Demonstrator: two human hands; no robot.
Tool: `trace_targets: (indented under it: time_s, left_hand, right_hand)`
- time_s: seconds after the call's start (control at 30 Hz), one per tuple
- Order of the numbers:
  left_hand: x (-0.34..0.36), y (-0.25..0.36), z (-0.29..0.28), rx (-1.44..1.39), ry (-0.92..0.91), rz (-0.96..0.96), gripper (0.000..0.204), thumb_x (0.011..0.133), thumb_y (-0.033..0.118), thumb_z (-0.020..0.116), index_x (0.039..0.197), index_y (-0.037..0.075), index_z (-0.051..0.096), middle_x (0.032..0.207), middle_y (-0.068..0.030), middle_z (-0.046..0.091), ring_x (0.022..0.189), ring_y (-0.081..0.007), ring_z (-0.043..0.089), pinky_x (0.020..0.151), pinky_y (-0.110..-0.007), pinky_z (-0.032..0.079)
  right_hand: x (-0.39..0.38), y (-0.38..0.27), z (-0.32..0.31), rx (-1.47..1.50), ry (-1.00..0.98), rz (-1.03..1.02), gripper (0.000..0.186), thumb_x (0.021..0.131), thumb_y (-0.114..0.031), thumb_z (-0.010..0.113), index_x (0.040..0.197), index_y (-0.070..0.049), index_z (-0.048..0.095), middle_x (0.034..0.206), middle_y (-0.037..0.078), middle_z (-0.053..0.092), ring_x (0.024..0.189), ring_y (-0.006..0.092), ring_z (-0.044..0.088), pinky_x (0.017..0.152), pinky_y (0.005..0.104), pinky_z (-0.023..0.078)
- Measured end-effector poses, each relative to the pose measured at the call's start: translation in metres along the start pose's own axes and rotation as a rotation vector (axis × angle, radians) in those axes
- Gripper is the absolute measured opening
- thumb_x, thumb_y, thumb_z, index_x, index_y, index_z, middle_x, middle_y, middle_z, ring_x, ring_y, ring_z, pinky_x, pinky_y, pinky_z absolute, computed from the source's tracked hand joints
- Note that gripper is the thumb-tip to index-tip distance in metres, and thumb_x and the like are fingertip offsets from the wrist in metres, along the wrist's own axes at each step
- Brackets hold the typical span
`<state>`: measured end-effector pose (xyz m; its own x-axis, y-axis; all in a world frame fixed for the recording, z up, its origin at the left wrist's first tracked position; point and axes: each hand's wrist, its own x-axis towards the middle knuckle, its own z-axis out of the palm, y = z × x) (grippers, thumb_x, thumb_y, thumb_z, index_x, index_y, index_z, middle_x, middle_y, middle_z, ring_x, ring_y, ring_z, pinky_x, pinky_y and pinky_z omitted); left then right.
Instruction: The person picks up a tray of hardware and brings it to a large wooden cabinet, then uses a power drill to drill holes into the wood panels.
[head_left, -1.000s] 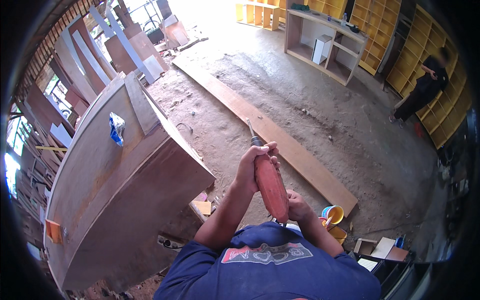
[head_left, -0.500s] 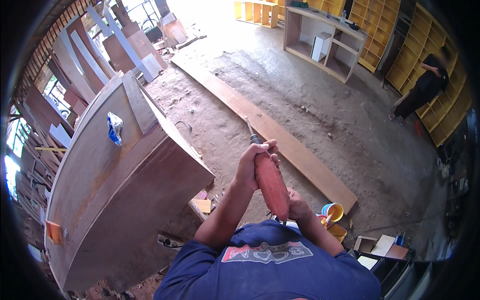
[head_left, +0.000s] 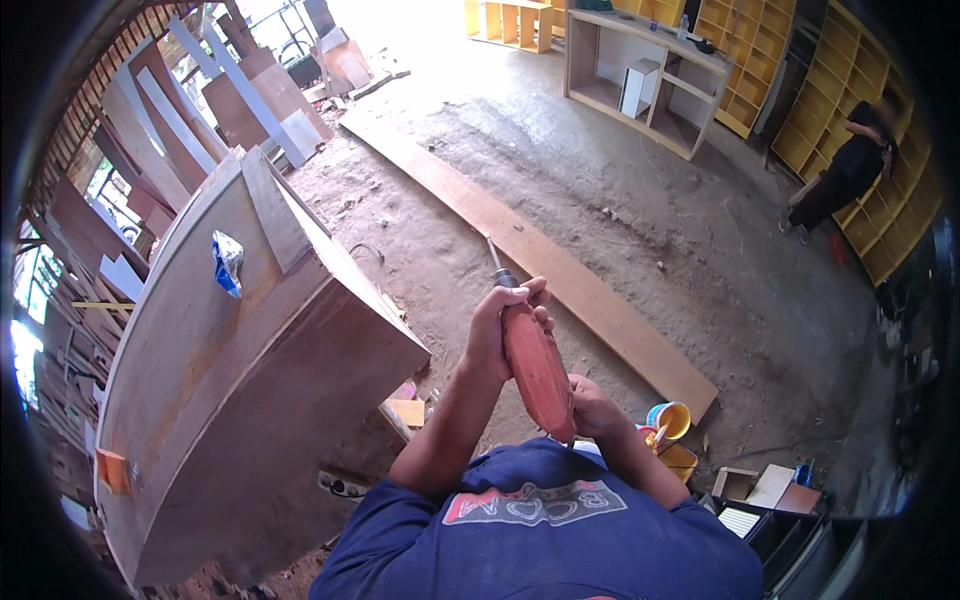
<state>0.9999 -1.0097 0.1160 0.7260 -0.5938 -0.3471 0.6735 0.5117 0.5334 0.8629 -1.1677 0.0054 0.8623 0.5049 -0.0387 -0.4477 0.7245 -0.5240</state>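
I hold a red power drill (head_left: pixel 537 365) in front of my chest, its dark chuck and long thin bit pointing away from me. My left hand (head_left: pixel 497 318) wraps around the front of the drill just behind the chuck, thumb on top. Lower down, my right hand (head_left: pixel 594 409) grips it from the right side near the rear; the drill's body hides part of those fingers. Beyond the bit tip, a long wooden plank (head_left: pixel 590 305) lies flat on the dirt floor.
At my left stands a large curved wooden cabinet (head_left: pixel 330 380) with a blue-and-silver packet (head_left: pixel 228 263) on it. A paint bucket (head_left: pixel 672 420) sits at my right. Farther off are a counter frame (head_left: pixel 645 85), yellow shelving (head_left: pixel 835 95) and a standing person (head_left: pixel 850 170).
The drill and both hands have shifted very slightly left in the picture. My grip on the drill stays the same.
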Motion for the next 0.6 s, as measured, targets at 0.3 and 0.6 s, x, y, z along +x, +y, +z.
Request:
trace_targets:
  time_s: [0.3,0.6]
  left_hand:
    - [-0.003,0.0,0.0,-0.052,-0.048,-0.02,0.041,0.087,0.026,0.063,0.123,0.006,0.064,0.099,-0.0059,0.066,0.074,-0.0215,0.069,0.066,-0.04,0.06]
    - [0.004,0.008,-0.007,-0.031,-0.055,0.01,0.046,0.085,0.03,0.066,0.124,0.006,0.063,0.093,-0.007,0.065,0.076,-0.0228,0.068,0.071,-0.044,0.059]
  right_hand:
    - [-0.002,0.005,-0.003,0.025,-0.049,-0.037,0.039,0.105,-0.025,0.062,0.127,0.007,0.06,0.119,0.013,0.07,0.104,0.0192,0.071,0.092,0.0343,0.057]
    - [-0.007,-0.003,-0.003,-0.132,0.04,-0.041,0.043,0.108,-0.026,0.057,0.134,0.007,0.057,0.115,0.011,0.071,0.103,0.0168,0.07,0.089,0.0311,0.055]
